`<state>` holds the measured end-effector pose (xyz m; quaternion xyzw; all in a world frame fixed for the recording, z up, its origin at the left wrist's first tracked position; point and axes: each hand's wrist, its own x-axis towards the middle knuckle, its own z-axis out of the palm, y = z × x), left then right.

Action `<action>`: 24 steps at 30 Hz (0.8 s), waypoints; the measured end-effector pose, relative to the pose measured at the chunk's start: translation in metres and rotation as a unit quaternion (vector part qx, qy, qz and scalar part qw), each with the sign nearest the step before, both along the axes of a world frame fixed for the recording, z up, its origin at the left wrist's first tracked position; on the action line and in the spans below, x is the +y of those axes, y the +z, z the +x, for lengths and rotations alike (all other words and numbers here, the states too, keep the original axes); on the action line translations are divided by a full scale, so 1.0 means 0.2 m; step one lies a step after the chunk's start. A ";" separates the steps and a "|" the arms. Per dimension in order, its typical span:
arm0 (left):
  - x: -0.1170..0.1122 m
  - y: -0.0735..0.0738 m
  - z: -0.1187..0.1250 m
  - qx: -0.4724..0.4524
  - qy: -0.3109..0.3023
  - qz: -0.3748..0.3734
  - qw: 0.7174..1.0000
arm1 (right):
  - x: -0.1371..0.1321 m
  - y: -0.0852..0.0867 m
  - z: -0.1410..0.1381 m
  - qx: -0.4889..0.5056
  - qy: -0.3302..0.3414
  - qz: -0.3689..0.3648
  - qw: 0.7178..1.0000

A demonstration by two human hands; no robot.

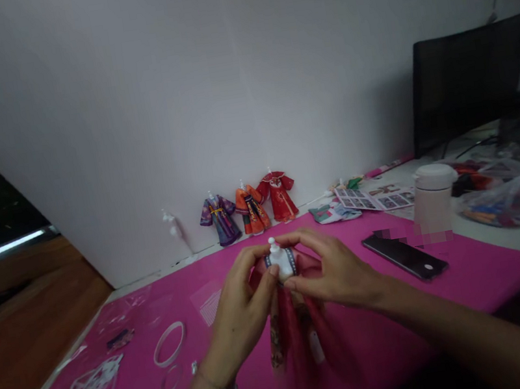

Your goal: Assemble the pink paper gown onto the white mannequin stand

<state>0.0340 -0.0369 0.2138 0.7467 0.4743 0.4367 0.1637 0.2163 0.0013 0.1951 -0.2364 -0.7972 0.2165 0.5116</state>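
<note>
Between my two hands is a small white doll mannequin with a red doll dress on it, its skirt hanging down toward me. My left hand pinches the dress at the left shoulder, thumb on the chest. On the other side my right hand grips the right shoulder, its thumb and index finger close to the collar. Dark trim with pale dots edges the neckline on both sides. The skirt's lower part is blurred, and my fingers hide the sleeves in part.
Against the wall lean a bare white mannequin and dressed ones in purple, orange and red. On the pink mat lie a phone, a tape roll and white scraps. A bottle stands right.
</note>
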 end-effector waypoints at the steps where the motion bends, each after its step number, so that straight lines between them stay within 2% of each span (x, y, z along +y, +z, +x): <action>1: 0.00 0.00 0.00 0.002 -0.001 0.009 1.000 | 0.00 0.00 -0.01 -0.002 -0.004 0.005 1.000; 11: -0.01 0.02 -0.02 0.009 -0.014 0.045 0.999 | 0.00 0.02 -0.04 -0.021 -0.059 -0.023 0.998; 17: -0.04 0.02 -0.02 0.017 -0.016 0.020 1.000 | 0.00 0.03 -0.04 -0.023 -0.058 -0.042 0.997; 24: -0.02 -0.01 -0.03 0.030 0.004 0.030 0.999 | -0.01 0.03 -0.04 -0.009 -0.047 -0.063 0.997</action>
